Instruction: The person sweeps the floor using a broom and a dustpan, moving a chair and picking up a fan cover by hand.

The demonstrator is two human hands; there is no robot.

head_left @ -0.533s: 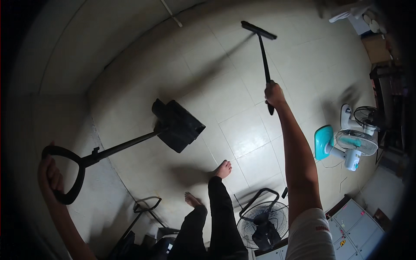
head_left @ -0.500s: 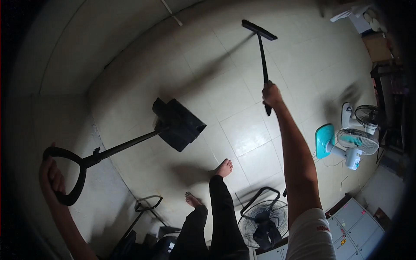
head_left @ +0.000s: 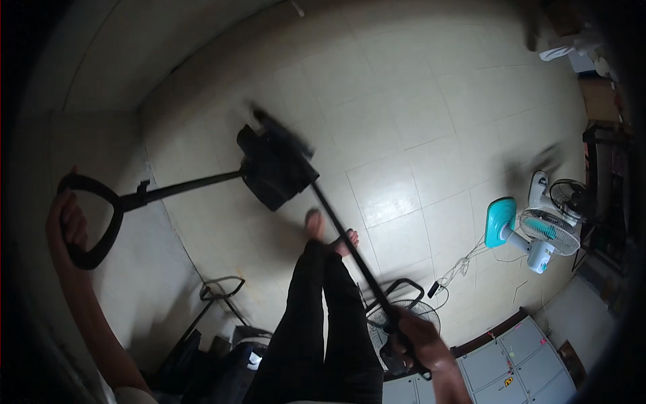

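Observation:
My left hand [head_left: 73, 221] is wrapped round the loop grip of a black long-handled dustpan [head_left: 274, 182], whose pan hangs ahead of my feet. My right hand [head_left: 422, 342], slightly smeared by motion, is closed round the upper part of a black broom [head_left: 346, 242]. The broom's handle slants up and left from the lower right. Its blurred head [head_left: 277, 128] lies along the far side of the pan; whether the two touch I cannot tell.
My bare feet [head_left: 314, 225] stand on pale floor tiles [head_left: 431, 161]. A teal-based fan [head_left: 548, 229] lies at right beside another fan. A dark fan [head_left: 410, 313] sits near my right leg. Grey cabinets [head_left: 525, 357] stand lower right, with a cable [head_left: 461, 266] on the floor.
The broom has swung from far right in to the dustpan, my right hand drawing back toward me. My left foot has stepped forward. The dustpan sits slightly higher in the view.

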